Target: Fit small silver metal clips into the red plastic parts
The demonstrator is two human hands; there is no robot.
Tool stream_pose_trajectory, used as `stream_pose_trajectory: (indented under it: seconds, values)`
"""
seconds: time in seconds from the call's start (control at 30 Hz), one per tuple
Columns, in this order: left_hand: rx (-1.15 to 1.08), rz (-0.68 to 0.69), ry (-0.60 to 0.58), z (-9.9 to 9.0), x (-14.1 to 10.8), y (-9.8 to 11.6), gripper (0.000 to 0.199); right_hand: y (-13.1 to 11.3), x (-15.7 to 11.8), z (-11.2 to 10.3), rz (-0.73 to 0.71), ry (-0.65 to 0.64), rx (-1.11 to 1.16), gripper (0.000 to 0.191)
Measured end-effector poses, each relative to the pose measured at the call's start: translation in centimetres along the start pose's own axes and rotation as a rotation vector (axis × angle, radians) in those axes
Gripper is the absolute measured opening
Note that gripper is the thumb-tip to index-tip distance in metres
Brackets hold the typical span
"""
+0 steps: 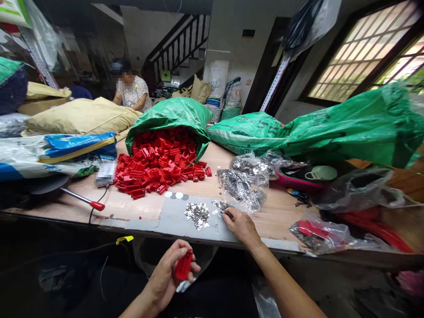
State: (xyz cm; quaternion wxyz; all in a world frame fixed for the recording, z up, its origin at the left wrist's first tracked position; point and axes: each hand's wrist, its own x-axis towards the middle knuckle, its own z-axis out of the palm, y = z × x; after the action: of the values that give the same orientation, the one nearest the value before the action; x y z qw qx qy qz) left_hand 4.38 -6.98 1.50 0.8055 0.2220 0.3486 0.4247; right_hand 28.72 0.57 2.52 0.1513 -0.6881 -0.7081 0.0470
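Observation:
In front of the table edge, my left hand [172,268] is closed around a red plastic piece [183,266], a small trough-like housing. My right hand [241,225] reaches onto the grey mat [172,216], its fingertips pinched together at a small heap of shiny metal parts [220,205]. What those fingertips hold, if anything, is too small to make out. Left of that hand lies a larger pile of flat silver metal pieces [198,215]. Many more red plastic pieces [155,163] spill from the mouth of a green woven sack [175,110] farther back.
Clear bags of metal parts [241,187] lie right of the mat, near a pink-rimmed container [298,181]. A red-tipped lever [96,205] sticks out at left. Green sacks [318,128] line the back right. Another person [135,95] sits beyond the beige sacks [82,115].

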Motion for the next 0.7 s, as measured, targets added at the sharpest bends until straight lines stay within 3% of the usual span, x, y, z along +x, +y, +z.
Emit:
stream_pose_trajectory:
  seconds: [0.2, 0.4, 0.7]
  values:
    - [0.277, 0.110, -0.030, 3.4, 4.3, 0.3, 0.031, -1.0, -0.5, -0.6, -0.033, -0.011, 0.283, 0.023]
    - [0.467, 0.183, 0.094, 5.9, 8.7, 0.0, 0.043, -1.5, -0.8, -0.9, -0.059, 0.020, 0.326, 0.022]
    - [0.485, 0.225, 0.161, 6.8, 10.7, -0.4, 0.015, -2.0, -1.3, -1.2, -0.140, 0.091, 0.245, 0.017]
